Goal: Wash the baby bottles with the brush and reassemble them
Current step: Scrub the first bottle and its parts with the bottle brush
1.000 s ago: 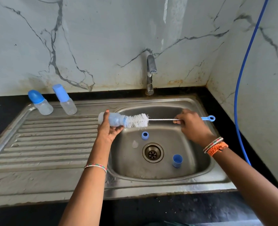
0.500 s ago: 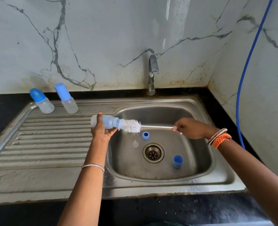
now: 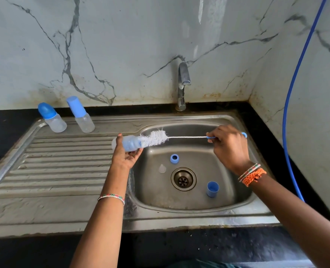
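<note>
My left hand point(image 3: 125, 154) grips an open baby bottle point(image 3: 130, 144), held sideways over the sink's left rim. A white bottle brush point(image 3: 156, 137) pokes partly into its mouth, most bristles outside. My right hand point(image 3: 229, 147) pinches the brush's blue handle over the basin. In the basin point(image 3: 228, 196) lie a blue screw ring point(image 3: 174, 158), a clear teat point(image 3: 162, 168) and a blue cap point(image 3: 212, 189). Two capped bottles, one with a rounded cap point(image 3: 52, 118) and one with a tall cap point(image 3: 80, 115), stand at the back of the drainboard.
The tap point(image 3: 183, 85) stands behind the basin with no water running. The ribbed steel drainboard point(image 3: 59, 171) stretches to the left. A blue hose point(image 3: 293, 97) hangs down the right wall. The drain point(image 3: 183, 179) sits in the basin's middle.
The brush has been drawn to the right, out of the bottle, so more bristles show. My right hand moved right and slightly up with the handle. The bottle stays in my left hand.
</note>
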